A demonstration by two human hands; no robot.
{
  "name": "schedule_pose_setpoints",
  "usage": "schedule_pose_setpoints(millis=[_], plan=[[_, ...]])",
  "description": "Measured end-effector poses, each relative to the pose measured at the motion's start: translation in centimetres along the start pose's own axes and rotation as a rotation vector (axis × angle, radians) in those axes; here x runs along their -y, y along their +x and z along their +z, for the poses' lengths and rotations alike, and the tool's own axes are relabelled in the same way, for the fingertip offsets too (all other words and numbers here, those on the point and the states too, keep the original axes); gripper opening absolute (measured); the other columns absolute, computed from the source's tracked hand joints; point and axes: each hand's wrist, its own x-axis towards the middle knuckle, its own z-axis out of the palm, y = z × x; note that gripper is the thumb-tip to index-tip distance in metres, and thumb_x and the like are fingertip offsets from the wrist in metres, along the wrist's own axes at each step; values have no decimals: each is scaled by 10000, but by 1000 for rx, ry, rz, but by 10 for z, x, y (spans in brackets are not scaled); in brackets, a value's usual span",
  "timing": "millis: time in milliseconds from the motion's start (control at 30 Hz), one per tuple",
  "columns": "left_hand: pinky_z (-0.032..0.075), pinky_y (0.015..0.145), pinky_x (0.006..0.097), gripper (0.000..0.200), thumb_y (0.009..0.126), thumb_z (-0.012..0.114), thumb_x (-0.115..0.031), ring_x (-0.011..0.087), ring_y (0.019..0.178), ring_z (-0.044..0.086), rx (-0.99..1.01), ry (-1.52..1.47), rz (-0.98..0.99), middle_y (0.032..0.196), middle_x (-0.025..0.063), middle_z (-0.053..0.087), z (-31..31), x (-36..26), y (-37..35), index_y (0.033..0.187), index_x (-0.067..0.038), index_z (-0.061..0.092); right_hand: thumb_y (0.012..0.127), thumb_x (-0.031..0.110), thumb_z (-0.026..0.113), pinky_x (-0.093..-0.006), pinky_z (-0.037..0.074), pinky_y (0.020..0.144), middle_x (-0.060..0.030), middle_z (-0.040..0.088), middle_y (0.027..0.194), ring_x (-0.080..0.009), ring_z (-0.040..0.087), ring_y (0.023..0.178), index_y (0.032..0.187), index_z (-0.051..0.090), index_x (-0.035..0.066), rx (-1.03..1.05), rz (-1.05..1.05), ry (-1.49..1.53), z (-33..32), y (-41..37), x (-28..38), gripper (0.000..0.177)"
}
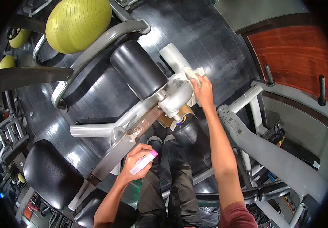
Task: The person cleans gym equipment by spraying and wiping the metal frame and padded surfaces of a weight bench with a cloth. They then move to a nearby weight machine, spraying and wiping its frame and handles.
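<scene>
My left hand (136, 161) is wrapped round a small clear bottle (142, 163) with a pink top, held low in front of my legs. A whitish cloth (191, 74) is bunched in my right hand (203, 91), which presses it against the silver metal frame (177, 99) of a gym machine. Beside that frame sits a black padded roller (139, 69). The machine's beam (124, 146) slopes down to the left, with a worn, brownish patch near its upper end.
A green exercise ball (78, 24) rests at the upper left by a curved metal frame (107, 38). A black seat pad (52, 173) is at the lower left. A thick grey machine arm (274, 152) crosses the right side, below a reddish wooden panel (293, 57).
</scene>
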Motion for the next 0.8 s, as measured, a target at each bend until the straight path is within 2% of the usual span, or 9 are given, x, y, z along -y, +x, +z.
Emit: schedule_pose_setpoints(millis=[100,167,233,367,533,600,700,767,800], plan=[[507,758,310,223,690,638,73,277,866,648,-7,11,18,1000,160,618,1,-1,0,905,20,663,894,189,631,-397,484,806,-176,603,958,-346,608,881,1037,658,-38,68,309,92,4,0,-15,270],[507,758,314,217,692,639,68,276,856,648,9,-10,-14,999,161,619,1,-3,0,901,15,664,877,138,636,-385,481,844,-165,597,1010,-333,599,947,1055,667,-16,138,5,-54,-11,-20,31,237],[507,756,314,220,691,637,69,275,851,649,10,-14,-24,999,160,619,2,1,-2,902,13,665,852,88,650,-376,475,865,-163,587,1041,-326,587,989,1062,671,10,353,-13,259,-29,-48,68,225],[507,749,311,222,692,637,70,267,842,649,15,-13,-24,998,154,619,2,3,-3,905,10,667,844,94,665,-378,472,868,-168,588,1035,-327,593,979,1057,672,3,214,-96,32,-35,-45,40,232],[505,756,312,227,696,639,72,267,853,645,12,-17,-38,997,150,619,0,1,-2,911,6,668,922,284,602,-400,439,929,-206,603,1115,-362,581,1031,1145,641,-20,173,283,23,24,0,-61,379],[504,760,313,229,697,639,73,268,859,643,12,-35,-51,996,149,619,1,3,0,914,5,669,954,373,550,-373,426,968,-221,580,1246,-344,575,1112,1213,596,-48,267,805,265,44,8,-86,496],[499,775,314,238,696,637,77,268,875,639,9,3,-64,992,147,618,0,1,-1,921,4,670,952,392,555,-356,410,997,-229,542,1326,-328,566,1164,1236,568,-71,318,1017,693,40,10,-86,543],[496,786,315,240,696,638,78,266,882,636,-5,-2,-53,988,146,617,-2,0,1,922,5,670,957,400,541,-360,416,980,-213,602,1214,-332,570,1132,1217,595,-44,313,982,720,26,4,-57,517],[496,786,315,240,696,638,78,266,882,636,-10,-3,-49,988,146,617,-2,0,1,922,5,670,956,380,550,-368,423,964,-200,598,1181,-328,570,1110,1206,613,-22,263,758,474,19,-4,-43,478]])
